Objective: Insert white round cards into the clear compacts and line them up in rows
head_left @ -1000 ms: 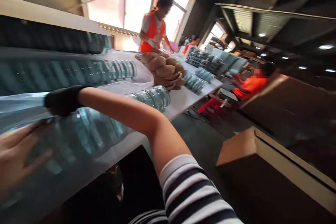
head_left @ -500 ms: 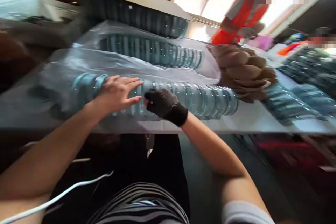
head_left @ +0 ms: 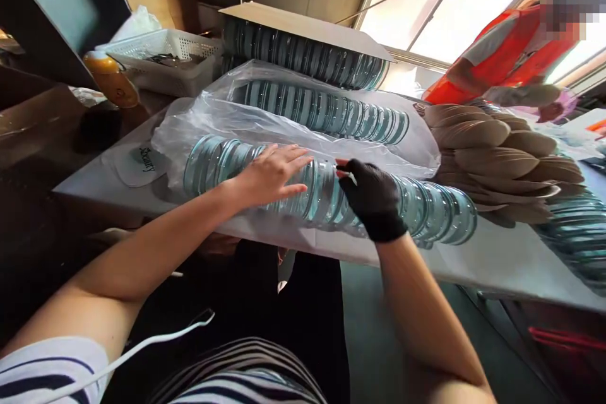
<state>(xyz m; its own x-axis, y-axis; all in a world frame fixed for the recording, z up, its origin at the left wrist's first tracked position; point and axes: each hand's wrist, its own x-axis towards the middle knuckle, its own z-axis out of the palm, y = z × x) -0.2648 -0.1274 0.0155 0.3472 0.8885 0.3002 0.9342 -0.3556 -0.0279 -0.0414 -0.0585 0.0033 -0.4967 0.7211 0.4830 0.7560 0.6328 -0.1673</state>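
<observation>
L hand (head_left: 271, 175) bare, flat, fingers spread on near row of glass lids (head_left: 426, 211), lying edge-on along front of white table (head_left: 497, 262), partly in clear plastic bag (head_left: 227, 115). R hand (head_left: 374, 197), black glove, pinched on lids mid-row. Brown discs (head_left: 492, 154) stacked just beyond.

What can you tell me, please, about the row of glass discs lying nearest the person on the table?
The row of glass discs is a long line of round, clear, blue-green pieces standing on edge, packed face to face, lying on the white table. Its left part sits inside a clear plastic bag; its right end pokes out. The bare left hand rests flat on top, and the black-gloved right hand presses on its middle.
</observation>
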